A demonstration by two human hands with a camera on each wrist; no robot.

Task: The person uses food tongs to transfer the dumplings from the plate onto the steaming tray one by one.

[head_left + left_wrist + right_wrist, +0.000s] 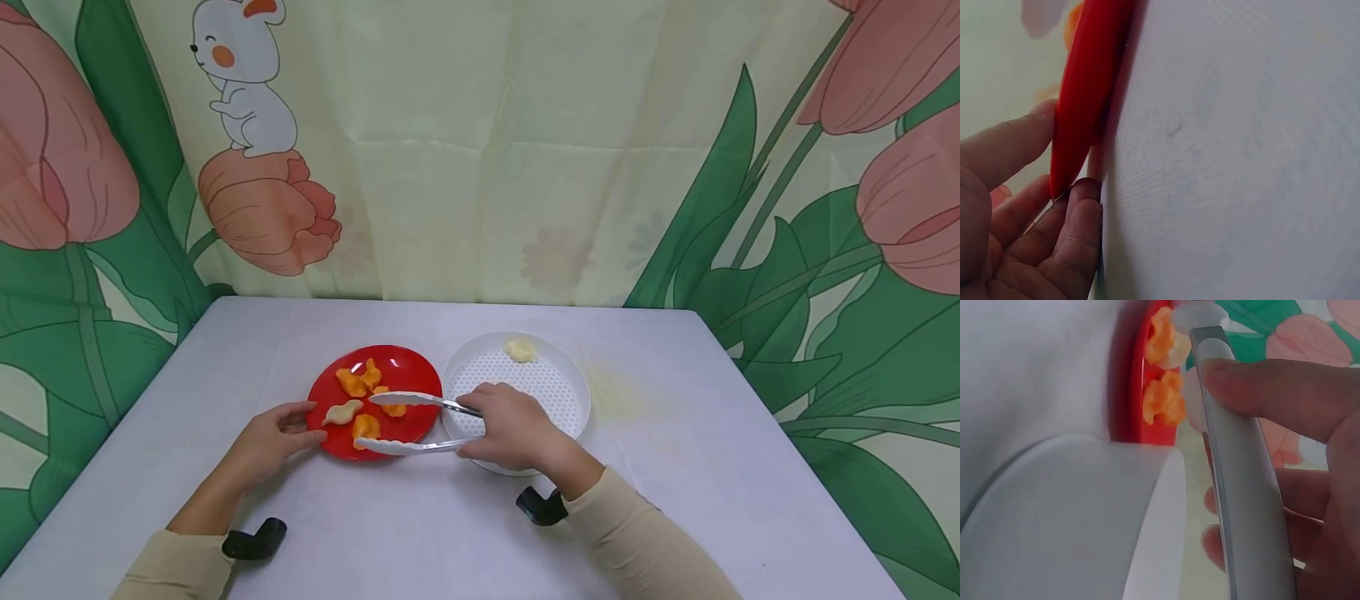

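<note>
A red plate [405,367] carries several orange food pieces [352,382] and one pale piece [342,412]. My left hand [303,425] pinches the plate's left rim, thumb on top and fingers beneath, as the left wrist view shows on the red plate [1085,94]. My right hand [502,429] grips metal tongs [420,401] with white tips. The tongs are spread over the plate's near side, around an orange piece [367,427] without squeezing it. To the right, touching the red plate, sits a white perforated plate [540,387] holding one pale piece [520,350]. The right wrist view shows the tongs [1235,487] beside the orange pieces [1160,400].
The grey table [712,467] ends at a flower-printed curtain [480,150] behind and on both sides. Black wrist camera mounts [255,537] sit by both sleeves. A faint yellowish stain [615,396] marks the cloth right of the white plate.
</note>
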